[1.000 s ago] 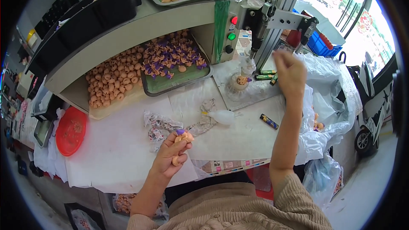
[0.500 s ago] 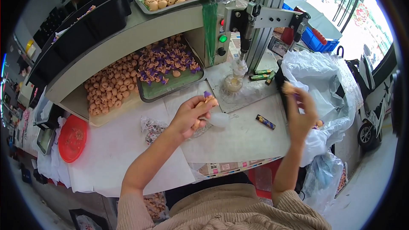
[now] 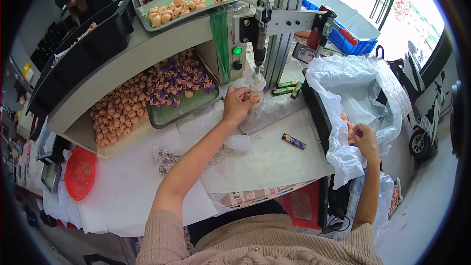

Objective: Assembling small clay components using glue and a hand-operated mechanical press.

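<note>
Pinching a half-hidden tan piece [image 3: 254, 98] is the left hand [image 3: 236, 105]; whether the right hand [image 3: 366, 141] grips, I cannot tell.

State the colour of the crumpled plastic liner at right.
White crumpled plastic liner, clearest in head view.

The parts tray [image 3: 186, 109] lies left of the left fingers [image 3: 241, 92]. Between them and the right fingers [image 3: 361, 128] — a loose cylinder [image 3: 293, 141].

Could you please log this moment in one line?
left hand: pinching peach piece at lever press; right hand: at figurines on white plastic liner; green lamp: lit
</note>
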Demonstrator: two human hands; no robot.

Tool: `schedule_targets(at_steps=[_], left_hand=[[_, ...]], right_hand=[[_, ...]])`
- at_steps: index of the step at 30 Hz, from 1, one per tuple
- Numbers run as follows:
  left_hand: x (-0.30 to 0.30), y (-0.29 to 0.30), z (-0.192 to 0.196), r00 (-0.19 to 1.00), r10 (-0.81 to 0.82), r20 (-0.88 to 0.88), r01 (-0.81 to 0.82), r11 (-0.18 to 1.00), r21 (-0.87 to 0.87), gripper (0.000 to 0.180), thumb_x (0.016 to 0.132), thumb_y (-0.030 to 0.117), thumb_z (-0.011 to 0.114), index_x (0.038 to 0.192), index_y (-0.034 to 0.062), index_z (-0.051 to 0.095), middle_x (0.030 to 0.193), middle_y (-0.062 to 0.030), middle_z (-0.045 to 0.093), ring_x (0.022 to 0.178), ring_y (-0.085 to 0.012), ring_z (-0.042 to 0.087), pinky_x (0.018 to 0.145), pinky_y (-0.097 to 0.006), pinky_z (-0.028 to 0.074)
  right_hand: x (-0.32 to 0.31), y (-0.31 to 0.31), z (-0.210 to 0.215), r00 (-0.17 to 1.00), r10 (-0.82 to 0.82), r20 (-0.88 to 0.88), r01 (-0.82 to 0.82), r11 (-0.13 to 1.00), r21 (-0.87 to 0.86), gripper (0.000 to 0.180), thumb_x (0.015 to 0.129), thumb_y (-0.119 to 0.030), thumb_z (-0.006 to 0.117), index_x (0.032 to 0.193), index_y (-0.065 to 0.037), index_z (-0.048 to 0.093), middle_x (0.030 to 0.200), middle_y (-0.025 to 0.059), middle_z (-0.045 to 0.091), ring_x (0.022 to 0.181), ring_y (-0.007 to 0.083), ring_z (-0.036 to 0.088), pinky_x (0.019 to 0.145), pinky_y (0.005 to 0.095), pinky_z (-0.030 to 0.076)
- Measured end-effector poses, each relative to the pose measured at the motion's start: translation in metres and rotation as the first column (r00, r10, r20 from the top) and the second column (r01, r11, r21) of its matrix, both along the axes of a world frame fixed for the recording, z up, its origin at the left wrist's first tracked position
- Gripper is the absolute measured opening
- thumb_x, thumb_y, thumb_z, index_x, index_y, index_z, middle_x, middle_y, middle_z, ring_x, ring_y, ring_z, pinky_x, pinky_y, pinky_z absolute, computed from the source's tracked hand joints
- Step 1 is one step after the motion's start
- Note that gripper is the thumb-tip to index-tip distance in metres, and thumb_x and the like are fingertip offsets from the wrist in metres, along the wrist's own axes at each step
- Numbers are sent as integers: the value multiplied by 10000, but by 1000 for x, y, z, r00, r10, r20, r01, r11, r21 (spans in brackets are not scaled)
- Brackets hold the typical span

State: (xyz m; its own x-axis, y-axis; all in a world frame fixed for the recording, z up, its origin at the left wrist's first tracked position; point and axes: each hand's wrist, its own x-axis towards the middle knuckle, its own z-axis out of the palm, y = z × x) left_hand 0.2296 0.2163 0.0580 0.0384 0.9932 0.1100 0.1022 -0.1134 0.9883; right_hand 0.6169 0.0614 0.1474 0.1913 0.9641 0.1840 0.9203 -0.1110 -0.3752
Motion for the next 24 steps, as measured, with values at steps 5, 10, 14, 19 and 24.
schedule_targets(at_steps=[5,10,14,19,24], left_hand=[[12,-3,-1,985,35,-167,-5,984,176,265,690,-43,744,930,-21,635,980,-44,439,784,-124,519,708,-247,461],[14,-8,-4,973,82,-217,-39,980,195,267,682,-49,742,917,-25,618,971,-49,442,779,-134,506,706,-246,453],[23,-15,-2,989,86,-119,-56,971,234,211,700,11,746,775,-30,553,899,-46,420,741,-139,471,620,-265,424],[20,-23,-4,989,77,-124,-57,986,155,218,709,27,751,766,-21,546,946,-40,407,666,-126,473,484,-256,431],[12,-27,-8,991,71,-116,-56,990,128,232,713,55,766,762,-13,550,977,-36,391,617,-114,493,352,-250,429]], right_hand=[[-32,12,37,975,170,143,-188,975,122,180,744,-14,668,920,25,667,875,166,655,796,281,624,733,353,477],[-124,47,99,837,539,93,-531,760,373,227,776,-41,693,997,0,662,953,130,666,892,279,623,786,352,480],[-188,90,136,716,583,384,-645,342,683,339,808,-95,692,1134,-29,626,1068,135,657,992,283,607,851,355,477],[-247,154,158,863,392,320,-485,465,741,573,791,-287,739,1272,-47,541,1040,135,659,954,259,616,836,355,477],[-271,169,173,823,516,-236,-299,748,593,527,845,-325,675,1260,-29,544,849,112,633,760,126,593,711,271,468]])
